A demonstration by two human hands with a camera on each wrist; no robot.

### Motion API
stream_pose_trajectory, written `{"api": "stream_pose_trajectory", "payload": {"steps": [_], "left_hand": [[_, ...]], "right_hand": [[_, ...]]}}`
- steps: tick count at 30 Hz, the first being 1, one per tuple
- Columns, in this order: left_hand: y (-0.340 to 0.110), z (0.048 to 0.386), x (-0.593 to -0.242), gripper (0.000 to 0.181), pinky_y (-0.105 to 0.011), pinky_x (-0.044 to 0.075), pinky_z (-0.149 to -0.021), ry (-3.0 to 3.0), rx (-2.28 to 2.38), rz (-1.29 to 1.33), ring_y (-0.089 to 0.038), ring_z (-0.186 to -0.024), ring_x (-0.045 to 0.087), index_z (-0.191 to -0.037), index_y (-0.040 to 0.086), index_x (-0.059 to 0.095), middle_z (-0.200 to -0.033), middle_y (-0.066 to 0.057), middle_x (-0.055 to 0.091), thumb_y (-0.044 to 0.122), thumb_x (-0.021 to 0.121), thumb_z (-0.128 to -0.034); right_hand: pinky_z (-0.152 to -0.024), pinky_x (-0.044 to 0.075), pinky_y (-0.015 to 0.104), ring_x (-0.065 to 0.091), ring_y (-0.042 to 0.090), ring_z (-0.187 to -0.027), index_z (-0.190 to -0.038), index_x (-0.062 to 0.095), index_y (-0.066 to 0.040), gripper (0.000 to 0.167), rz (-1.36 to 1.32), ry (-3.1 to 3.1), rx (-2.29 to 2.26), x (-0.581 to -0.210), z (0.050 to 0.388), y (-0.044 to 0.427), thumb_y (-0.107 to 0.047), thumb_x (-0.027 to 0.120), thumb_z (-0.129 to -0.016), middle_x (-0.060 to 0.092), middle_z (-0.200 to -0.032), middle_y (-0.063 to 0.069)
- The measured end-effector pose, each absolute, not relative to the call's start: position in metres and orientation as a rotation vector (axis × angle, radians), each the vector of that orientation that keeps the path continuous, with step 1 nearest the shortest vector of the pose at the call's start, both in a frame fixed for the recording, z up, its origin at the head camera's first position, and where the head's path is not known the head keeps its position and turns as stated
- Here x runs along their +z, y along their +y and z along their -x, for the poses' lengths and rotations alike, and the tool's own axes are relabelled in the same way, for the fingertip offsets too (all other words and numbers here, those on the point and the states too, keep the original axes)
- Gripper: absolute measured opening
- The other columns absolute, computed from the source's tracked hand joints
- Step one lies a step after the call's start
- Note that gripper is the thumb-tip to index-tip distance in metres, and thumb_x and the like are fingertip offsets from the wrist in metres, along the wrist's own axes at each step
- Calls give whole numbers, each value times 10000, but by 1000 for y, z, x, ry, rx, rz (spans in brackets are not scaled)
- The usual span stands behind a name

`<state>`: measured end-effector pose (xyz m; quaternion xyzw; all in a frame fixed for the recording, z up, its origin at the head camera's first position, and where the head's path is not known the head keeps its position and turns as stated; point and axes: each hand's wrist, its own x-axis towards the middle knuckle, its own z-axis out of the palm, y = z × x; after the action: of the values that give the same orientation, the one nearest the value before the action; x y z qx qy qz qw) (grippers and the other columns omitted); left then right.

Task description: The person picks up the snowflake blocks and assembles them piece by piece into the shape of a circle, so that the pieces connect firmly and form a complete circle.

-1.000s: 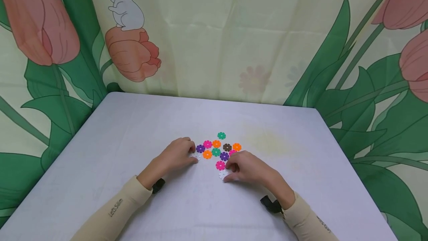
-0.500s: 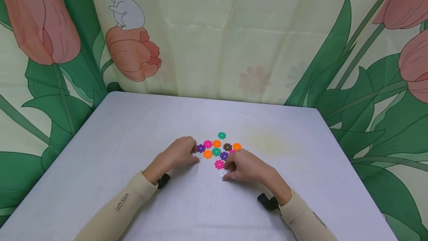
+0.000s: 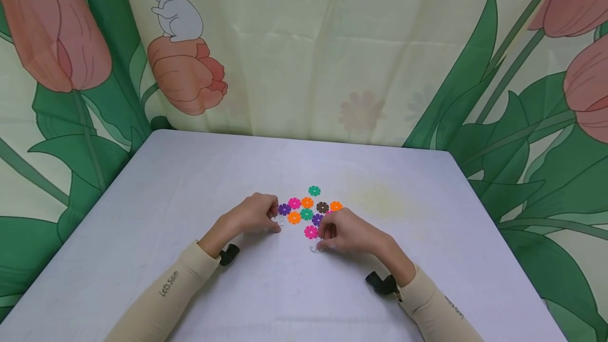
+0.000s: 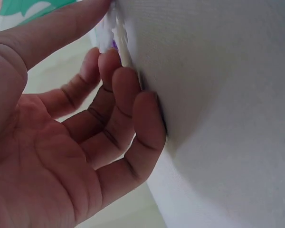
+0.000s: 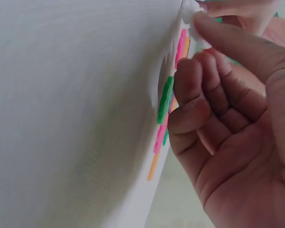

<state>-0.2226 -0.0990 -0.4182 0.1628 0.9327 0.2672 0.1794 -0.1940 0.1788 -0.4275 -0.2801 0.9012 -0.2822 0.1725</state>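
Note:
Small notched plastic interlocking discs lie in a cluster on the white table. In the head view my left hand (image 3: 253, 212) is at the cluster's left edge, beside a purple disc (image 3: 284, 209). Its thumb and fingertips pinch a white interlocking disc (image 4: 104, 34), with another pale notched edge right behind it in the left wrist view. My right hand (image 3: 349, 231) is at the near right of the cluster, next to a pink disc (image 3: 311, 231). Between its thumb and fingers it pinches a white interlocking disc (image 3: 314, 247), mostly hidden by the hand.
Orange (image 3: 294, 218), green (image 3: 306, 214) and brown (image 3: 322, 207) discs lie flat between and beyond the hands. A lone green disc (image 3: 314, 191) lies farthest back. The table (image 3: 214, 162) ends at a printed curtain (image 3: 294, 67) with tulips.
The right hand has shifted slightly left and away from me, and the pink disc beside it has slid a little left. Less of its white disc shows. The left hand has barely moved.

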Motion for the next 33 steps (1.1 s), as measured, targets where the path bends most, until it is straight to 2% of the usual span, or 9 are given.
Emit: {"api": "stream_pose_trajectory", "payload": {"steps": [5, 8, 13, 18, 23, 29, 33], "left_hand": [[-99, 222, -415, 195, -256, 478, -668, 2603, 735, -498, -171, -764, 560, -959, 97, 729, -823, -30, 614, 198, 874, -876], [-100, 221, -413, 130, -247, 477, -640, 2579, 724, -539, -154, -689, 561, -906, 119, 782, -742, -11, 624, 227, 853, -905], [-100, 222, -409, 192, -246, 440, -619, 2530, 779, -695, -113, -575, 527, -823, 115, 769, -636, -3, 621, 235, 782, -973], [-95, 223, -409, 186, -238, 459, -632, 2512, 813, -847, -90, -579, 557, -859, 103, 772, -699, -27, 698, 203, 729, -1010], [-87, 223, -412, 144, -223, 491, -658, 2493, 859, -925, -81, -600, 572, -917, 90, 784, -737, -33, 720, 181, 724, -1012], [-82, 225, -416, 149, -223, 515, -671, 2512, 929, -991, -68, -593, 579, -901, 90, 784, -759, -51, 732, 181, 732, -1007], [-79, 227, -417, 117, -220, 518, -664, 2523, 959, -990, -64, -601, 578, -953, 93, 807, -772, -54, 738, 188, 751, -994]], "right_hand": [[-641, 542, 225, 589, 80, -690, -863, 734, -221, 151, 810, 2471, -822, -427, 195, 181, -277, 873, -889, 651, -737, -85], [-640, 535, 219, 579, 66, -680, -884, 766, -210, 119, 838, 2427, -811, -427, 196, 182, -291, 849, -912, 664, -735, -89], [-621, 505, 215, 556, 63, -653, -872, 784, -188, 137, 834, 2445, -863, -427, 200, 186, -301, 818, -942, 659, -712, -79], [-596, 468, 233, 542, 96, -599, -862, 752, -124, 211, 757, 2414, -990, -426, 204, 189, -282, 747, -1001, 621, -657, -5], [-549, 483, 249, 560, 132, -558, -930, 738, -53, 247, 729, 2348, -1076, -427, 208, 190, -249, 658, -1059, 646, -677, 68], [-507, 475, 257, 530, 124, -508, -935, 678, 2, 291, 698, 2301, -1164, -430, 213, 191, -242, 617, -1082, 629, -647, 85], [-504, 473, 258, 522, 136, -507, -950, 648, 13, 285, 698, 2286, -1194, -431, 214, 191, -233, 605, -1088, 621, -639, 98]]}}
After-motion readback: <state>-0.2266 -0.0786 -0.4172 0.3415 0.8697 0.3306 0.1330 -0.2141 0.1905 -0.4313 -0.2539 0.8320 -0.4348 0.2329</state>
